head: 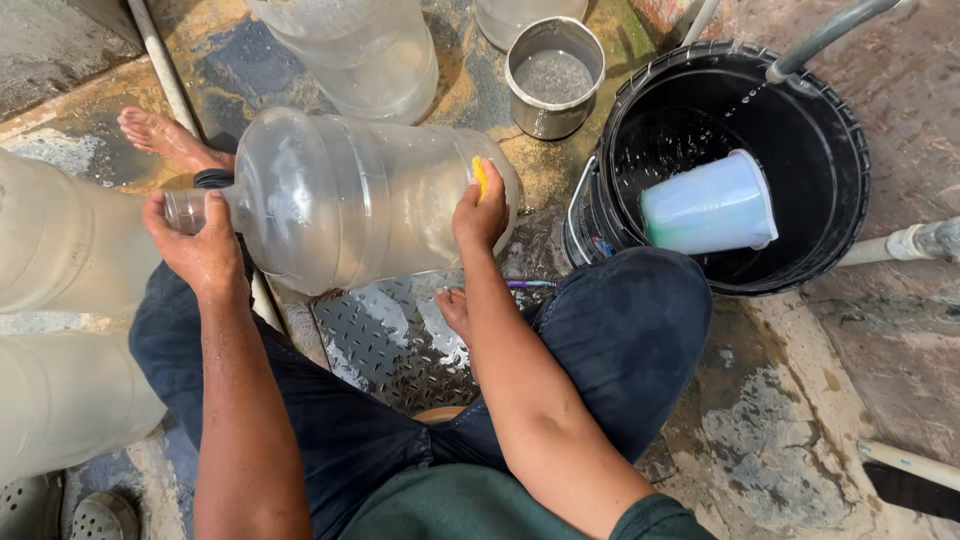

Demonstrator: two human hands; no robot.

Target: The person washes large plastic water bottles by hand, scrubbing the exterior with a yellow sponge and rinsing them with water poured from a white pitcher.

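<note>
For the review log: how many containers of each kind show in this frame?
Clear water jugs: 4, counting the jug held on its side by the left hand and right hand
Black bucket: 1
Metal pot: 1
Plastic cup: 1
Total: 7

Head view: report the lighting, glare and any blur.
Head view: daylight, even and sharp overall; bright glare on the clear water jug held by the left hand and right hand; sheen on the wet metal plate; black bucket interior dark.
</note>
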